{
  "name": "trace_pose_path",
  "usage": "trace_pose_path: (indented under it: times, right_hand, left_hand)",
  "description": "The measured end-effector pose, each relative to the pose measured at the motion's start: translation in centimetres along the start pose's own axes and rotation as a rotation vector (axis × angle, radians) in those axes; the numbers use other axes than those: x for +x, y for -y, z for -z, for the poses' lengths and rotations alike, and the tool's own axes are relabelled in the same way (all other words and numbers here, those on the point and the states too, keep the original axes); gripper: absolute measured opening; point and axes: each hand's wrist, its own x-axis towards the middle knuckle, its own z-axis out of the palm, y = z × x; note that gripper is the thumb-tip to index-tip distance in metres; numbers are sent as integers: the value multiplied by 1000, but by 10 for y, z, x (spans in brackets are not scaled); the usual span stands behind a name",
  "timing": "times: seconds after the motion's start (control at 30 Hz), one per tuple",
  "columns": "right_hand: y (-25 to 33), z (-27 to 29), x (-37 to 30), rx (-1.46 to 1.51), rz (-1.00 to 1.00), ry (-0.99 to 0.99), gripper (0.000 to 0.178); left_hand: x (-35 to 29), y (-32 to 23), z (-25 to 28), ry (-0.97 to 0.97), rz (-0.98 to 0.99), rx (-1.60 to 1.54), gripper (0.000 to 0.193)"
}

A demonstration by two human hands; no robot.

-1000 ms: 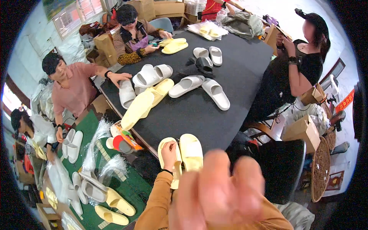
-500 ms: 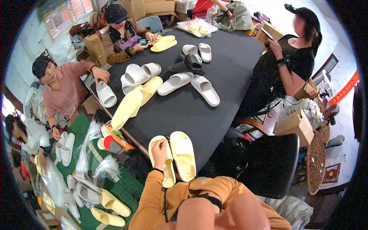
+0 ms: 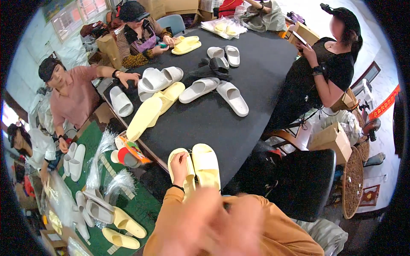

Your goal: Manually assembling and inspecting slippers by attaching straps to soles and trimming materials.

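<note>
A pair of pale yellow slippers lies side by side at the near edge of the dark table, the left slipper [image 3: 175, 157] and the right slipper [image 3: 206, 162]. My left hand [image 3: 179, 170] rests over the left slipper, thumb and fingers pinched together. A thin line seems to arc above the slippers near those fingertips; what the pinch holds is too small to make out. My right hand [image 3: 203, 217] looks raised close to the camera, a large blur covering the slippers' near ends. Its fingers are smeared by motion.
More yellow slippers [image 3: 147, 115] and grey slippers [image 3: 232, 99] lie across the black table [image 3: 200, 132]. Co-workers are around it; one person [image 3: 329, 72] stands at the right. A black chair [image 3: 294, 183] is at my right. At left, a green surface [image 3: 158, 205] bears slippers and clear ties [image 3: 121, 185].
My right hand has swung up into a blur in front of the camera. My left hand stays on the left slipper. The co-worker at left has let go of a grey slipper.
</note>
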Motion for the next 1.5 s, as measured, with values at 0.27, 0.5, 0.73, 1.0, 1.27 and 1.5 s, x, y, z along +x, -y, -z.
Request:
trace_pose_path:
  times: [0.27, 0.5, 0.73, 1.0, 1.27, 1.5]
  right_hand:
    - [-68, 236, -77, -1201, -629, 163, 15]
    - [-69, 324, -143, -1735, -510, 440, 15]
    - [-69, 332, -144, -1623, -661, 284, 7]
    - [-65, 327, -140, -1606, -613, 152, 6]
    - [-62, 329, -140, -1523, -599, 94, 4]
    - [-61, 334, -141, -1518, -678, 45, 5]
  left_hand:
    - [1, 5, -2, -38, 17, -90, 15]
    - [0, -15, 7, -7, 31, -48, 14]
    - [0, -11, 4, -50, 56, -73, 10]
    - [0, -9, 4, -80, 24, -78, 8]
    - [1, -6, 3, -122, -10, -66, 9]
    - [0, -4, 2, -95, 56, -123, 11]
